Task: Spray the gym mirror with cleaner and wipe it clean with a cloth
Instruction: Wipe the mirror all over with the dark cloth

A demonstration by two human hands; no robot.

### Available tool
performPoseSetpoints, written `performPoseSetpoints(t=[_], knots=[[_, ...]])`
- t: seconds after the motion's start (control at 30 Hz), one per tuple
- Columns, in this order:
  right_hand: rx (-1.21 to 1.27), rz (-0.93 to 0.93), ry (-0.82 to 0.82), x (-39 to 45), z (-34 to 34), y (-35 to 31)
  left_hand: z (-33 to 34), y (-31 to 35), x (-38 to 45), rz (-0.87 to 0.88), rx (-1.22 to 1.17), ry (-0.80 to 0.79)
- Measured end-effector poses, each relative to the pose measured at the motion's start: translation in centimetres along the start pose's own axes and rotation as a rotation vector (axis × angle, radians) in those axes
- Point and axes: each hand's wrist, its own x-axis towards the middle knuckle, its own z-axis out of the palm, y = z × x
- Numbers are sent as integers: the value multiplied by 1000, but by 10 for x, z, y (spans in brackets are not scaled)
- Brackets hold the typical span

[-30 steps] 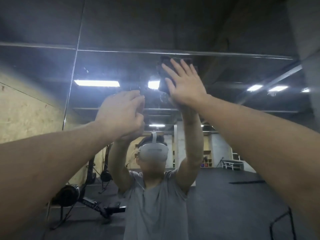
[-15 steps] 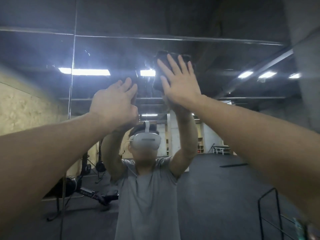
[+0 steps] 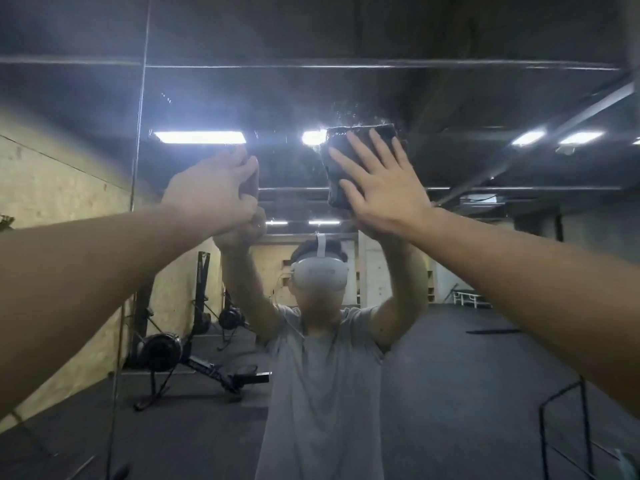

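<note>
Right hand (image 3: 384, 188) pressed the dark cloth (image 3: 341, 168) flat-fingered on the mirror (image 3: 450, 109), left hand (image 3: 214, 192) curled around something unclear; overlapping firm strokes probably worked best.

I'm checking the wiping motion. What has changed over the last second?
Little: the right hand stays flat, pressing the dark cloth on the mirror. The left hand stays raised beside it, fingers curled; what it holds is hidden. Mainly the camera view shifted.

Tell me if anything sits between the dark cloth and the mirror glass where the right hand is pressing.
Nothing visible does. The right hand presses the dark cloth flat against the mirror, with droplets just above the cloth's top edge.
</note>
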Motion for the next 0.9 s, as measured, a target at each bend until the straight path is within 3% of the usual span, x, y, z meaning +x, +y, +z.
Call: performPoseSetpoints(t=[0.13,0.2,0.33,0.57,0.73,0.9], knots=[[-11,-33,-13,-9,-3,13,-9,3,0,22,-2,-93],[3,61,8,-3,-3,10,-14,2,0,25,16,-70],[62,278,49,24,-9,-7,-9,-30,5,8,62,122],[68,519,108,121,-20,-62,2,-104,6,108,75,108],[104,399,86,206,-30,-136,4,-114,11,153,146,145],[59,86,-1,241,-29,-216,6,-113,7,160,86,173]])
